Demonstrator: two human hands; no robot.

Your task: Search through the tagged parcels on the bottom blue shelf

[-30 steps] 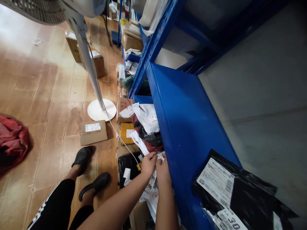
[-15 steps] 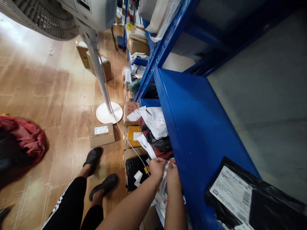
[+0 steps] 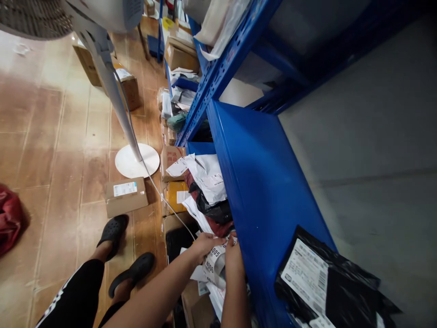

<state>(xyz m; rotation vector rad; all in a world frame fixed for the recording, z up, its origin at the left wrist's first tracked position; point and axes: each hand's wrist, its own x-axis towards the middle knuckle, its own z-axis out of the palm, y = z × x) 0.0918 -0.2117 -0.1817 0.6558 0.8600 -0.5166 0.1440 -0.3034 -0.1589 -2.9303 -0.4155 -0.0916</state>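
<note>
White parcel (image 3: pixel 214 266) sits clamped between left hand (image 3: pixel 204 244) and right hand (image 3: pixel 233 252), each grip closed on it.

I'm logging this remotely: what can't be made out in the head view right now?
- Label on the white parcel: only some digits show; the left hand and right hand cover the rest.
- Black bag on the blue shelf: cut off by the bottom edge; its label print is too small.
- Fan head: cut off by the top edge.
</note>
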